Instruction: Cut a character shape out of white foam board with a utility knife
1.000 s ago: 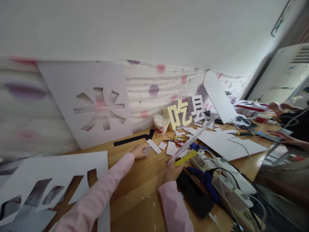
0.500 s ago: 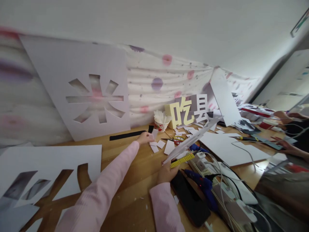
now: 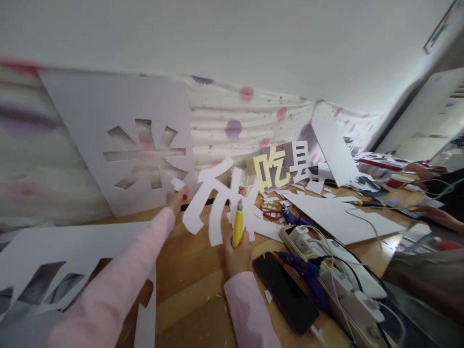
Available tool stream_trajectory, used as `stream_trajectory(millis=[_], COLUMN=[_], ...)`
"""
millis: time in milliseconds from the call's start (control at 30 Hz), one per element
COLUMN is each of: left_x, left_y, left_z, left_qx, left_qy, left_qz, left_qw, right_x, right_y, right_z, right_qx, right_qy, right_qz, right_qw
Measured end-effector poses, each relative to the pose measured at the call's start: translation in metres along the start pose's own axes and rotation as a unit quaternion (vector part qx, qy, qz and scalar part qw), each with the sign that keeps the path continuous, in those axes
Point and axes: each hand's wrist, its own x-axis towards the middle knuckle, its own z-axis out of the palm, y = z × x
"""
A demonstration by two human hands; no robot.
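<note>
Cutter [image 3: 238,226] in bright yellow stood out dead centre of the frame, pointing up with its tip exposed, and the right hand [image 3: 237,253] had its fingers wrapped around the handle. Just behind it, a big white cut-out character [image 3: 216,217] was up off the counter [image 3: 192,275] at mid-frame, looking like it was in that same grip, though the exact contact was hidden. A bit left of centre, the left hand [image 3: 177,199] was pinching a small white piece [image 3: 178,184] with bunched fingers, so both hands were pretty busy. Upper left, a white board [image 3: 116,169] with a star-like cut-out leaned against spotted fabric [image 3: 217,113], and another sheet [image 3: 108,237] with openings lay flat at lower left. Right of centre stood two block characters, a yellow-faced one [image 3: 282,182] and a grey-and-white one [image 3: 305,157]. Down at lower right, a black phone [image 3: 286,292] lay near a blue glue gun [image 3: 308,273], with a cable-covered power strip [image 3: 342,309] just beside it. Another person's hand [image 3: 433,212] showed over by the right edge.
</note>
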Motion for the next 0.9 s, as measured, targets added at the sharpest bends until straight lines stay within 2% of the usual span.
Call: stream_trajectory(millis=[67,100,133,200,267,367,433,533,633,700,767,833,900], left_x=[0.009,0.01,0.009,0.0,-0.013,-0.029,-0.034,-0.034,-0.033,-0.035,-0.04,-0.05,-0.069], left_y=[0.013,0.017,0.019,0.017,0.008,-0.008,-0.014,-0.017,-0.017,-0.015,-0.012,-0.004,0.008], left_z=[-0.039,-0.054,-0.064,-0.072,-0.064,-0.035,-0.016,-0.001,-0.01,-0.028,-0.057,-0.098,-0.148], left_qx=[0.006,0.012,0.019,0.037,0.055,0.071,0.079,0.104,0.156,0.204,0.26,0.319,0.379], left_qy=[0.064,0.079,0.082,0.047,-0.025,-0.134,-0.182,-0.209,-0.203,-0.191,-0.172,-0.137,-0.085], left_qz=[0.005,0.003,-0.001,-0.024,-0.059,-0.102,-0.117,-0.125,-0.131,-0.132,-0.125,-0.105,-0.079], left_qw=[0.998,0.997,0.996,0.998,0.996,0.983,0.973,0.964,0.958,0.951,0.942,0.932,0.918], right_x=[-0.004,-0.006,-0.008,-0.012,-0.013,-0.012,-0.011,-0.01,-0.006,-0.001,0.003,0.006,0.004], right_y=[0.002,0.003,0.004,0.008,0.014,0.021,0.024,0.025,0.023,0.021,0.019,0.016,0.01], right_z=[0.006,0.008,0.011,0.014,0.014,0.013,0.012,0.014,0.015,0.013,0.008,0.003,-0.001], right_qx=[-0.041,-0.055,-0.064,-0.077,-0.085,-0.088,-0.089,-0.089,-0.089,-0.094,-0.101,-0.104,-0.096], right_qy=[-0.054,-0.074,-0.087,-0.101,-0.117,-0.138,-0.144,-0.143,-0.131,-0.116,-0.092,-0.068,-0.068], right_qz=[-0.021,-0.033,-0.044,-0.065,-0.085,-0.111,-0.121,-0.131,-0.14,-0.133,-0.114,-0.091,-0.071], right_qw=[0.997,0.995,0.993,0.99,0.986,0.98,0.978,0.977,0.977,0.98,0.984,0.988,0.99])
